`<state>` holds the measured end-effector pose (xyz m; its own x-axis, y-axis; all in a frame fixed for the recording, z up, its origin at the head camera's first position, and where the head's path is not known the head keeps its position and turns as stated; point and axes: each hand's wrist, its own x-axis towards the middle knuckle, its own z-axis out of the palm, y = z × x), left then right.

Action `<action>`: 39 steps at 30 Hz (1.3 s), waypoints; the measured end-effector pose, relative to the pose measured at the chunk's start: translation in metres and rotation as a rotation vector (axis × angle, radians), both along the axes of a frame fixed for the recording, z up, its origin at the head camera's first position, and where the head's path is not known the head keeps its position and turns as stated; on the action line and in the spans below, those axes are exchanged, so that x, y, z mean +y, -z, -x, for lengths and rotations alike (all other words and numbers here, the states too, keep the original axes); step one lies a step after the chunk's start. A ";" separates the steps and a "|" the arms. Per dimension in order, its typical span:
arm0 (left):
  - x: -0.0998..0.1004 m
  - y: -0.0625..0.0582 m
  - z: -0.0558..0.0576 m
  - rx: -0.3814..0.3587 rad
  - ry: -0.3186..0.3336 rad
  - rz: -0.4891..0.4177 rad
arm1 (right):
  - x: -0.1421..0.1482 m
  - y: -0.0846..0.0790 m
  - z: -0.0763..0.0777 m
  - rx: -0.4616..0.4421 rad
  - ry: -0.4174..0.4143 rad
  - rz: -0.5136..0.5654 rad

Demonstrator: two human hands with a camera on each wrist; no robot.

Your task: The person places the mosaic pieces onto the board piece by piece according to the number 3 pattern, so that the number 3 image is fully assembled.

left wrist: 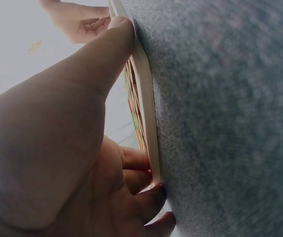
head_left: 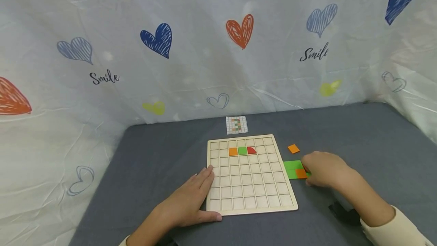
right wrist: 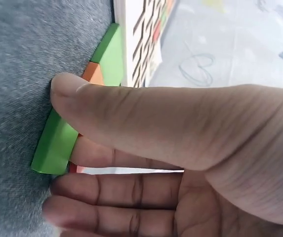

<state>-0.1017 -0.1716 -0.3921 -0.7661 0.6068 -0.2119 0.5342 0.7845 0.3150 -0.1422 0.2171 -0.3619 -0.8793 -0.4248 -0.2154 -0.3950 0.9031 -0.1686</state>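
The right hand (head_left: 324, 170), right of centre in the head view, has its fingers curled, with thumb and fingers on either side of a green tile (right wrist: 56, 143) that they grip; how tightly, I cannot tell. In the right wrist view the thumb lies across the middle of the frame, with the green tile showing just below its tip. A sliver of red by the fingers is too small to make out.

The left hand (head_left: 189, 204), lower centre, is relaxed and unclenched, its fingertips at the left edge of the wooden board (head_left: 249, 191) and its thumb on the board's lower left corner.

Beside the right hand, green pieces (head_left: 290, 169) lie together against the board's right edge, with an orange piece (head_left: 301, 173) among them. Above these, near but apart, lies a loose orange square (head_left: 293, 149).

The gridded board fills the lower centre. In its second row from the top sit an orange block (head_left: 233, 151), a green block (head_left: 242, 150) and a red rounded block (head_left: 251, 150), side by side. Just above the board lies a small printed card (head_left: 237, 125). All rest on a grey table (head_left: 164, 147); behind, a pale curtain (head_left: 194, 75) with hearts fills the upper frame.
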 end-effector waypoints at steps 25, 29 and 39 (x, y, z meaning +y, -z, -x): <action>-0.001 -0.003 -0.001 -0.005 -0.001 -0.013 | 0.009 -0.009 0.002 0.023 -0.100 0.136; -0.001 -0.003 -0.001 -0.002 -0.001 -0.009 | 0.003 -0.013 0.004 0.029 -0.129 0.152; -0.001 -0.002 -0.001 -0.009 -0.003 -0.005 | -0.010 -0.019 0.009 0.053 -0.200 0.202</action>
